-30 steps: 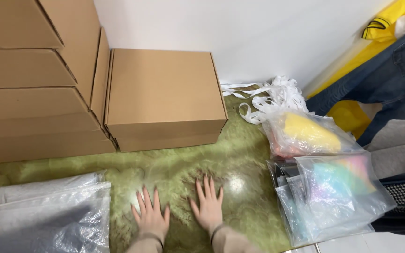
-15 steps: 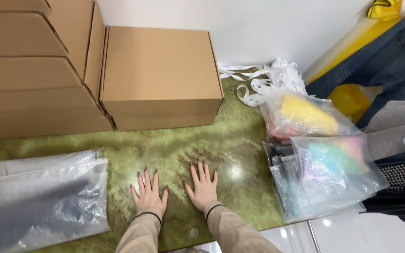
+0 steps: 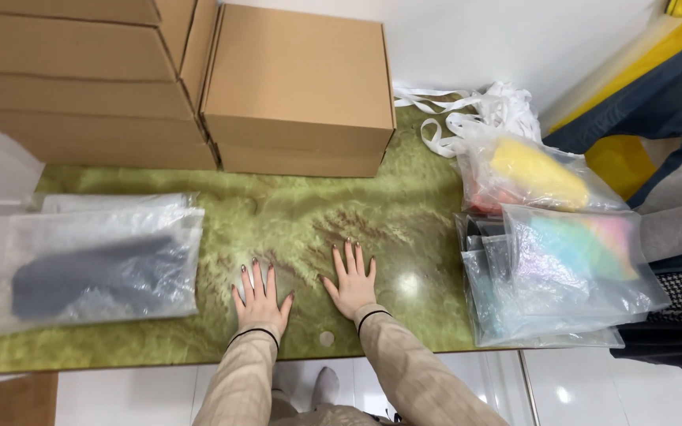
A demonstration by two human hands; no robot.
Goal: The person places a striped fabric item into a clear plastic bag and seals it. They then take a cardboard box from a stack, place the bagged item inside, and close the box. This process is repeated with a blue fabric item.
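Note:
My left hand (image 3: 260, 299) and my right hand (image 3: 350, 280) lie flat, palms down and fingers spread, side by side on the green marbled table top (image 3: 294, 221). Neither hand holds anything. To the left of my left hand lies a clear plastic bag with a dark garment (image 3: 92, 264) inside. At the right edge of the table sit a clear bag with pastel rainbow fabric (image 3: 574, 256) and, behind it, a bag with something yellow (image 3: 534, 173).
Stacked brown cardboard boxes (image 3: 297, 87) fill the back of the table, more of them at the far left (image 3: 80, 79). White straps and crumpled plastic (image 3: 475, 114) lie at the back right. Dark and yellow clothing (image 3: 657, 102) hangs at the right.
The view has shifted so the table sits higher and more centred in frame. Both hands stay flat on the table in the same spot.

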